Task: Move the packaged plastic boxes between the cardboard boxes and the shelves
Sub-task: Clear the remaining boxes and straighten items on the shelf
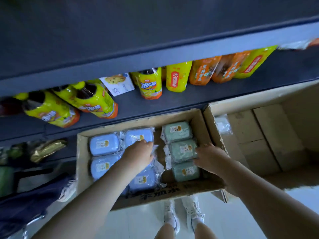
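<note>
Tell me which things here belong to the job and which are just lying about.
In the job: blue wrapped plastic boxes, green wrapped plastic boxes, brown cardboard box, dark grey shelf, left hand, right hand.
Lying about: yellow-labelled tea bottles, orange drink bottles, white biscuit carton, gold foil bag.

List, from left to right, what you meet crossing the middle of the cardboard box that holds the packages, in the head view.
Blue packaged box → left hand → green packaged box → right hand → second cardboard box.
</note>
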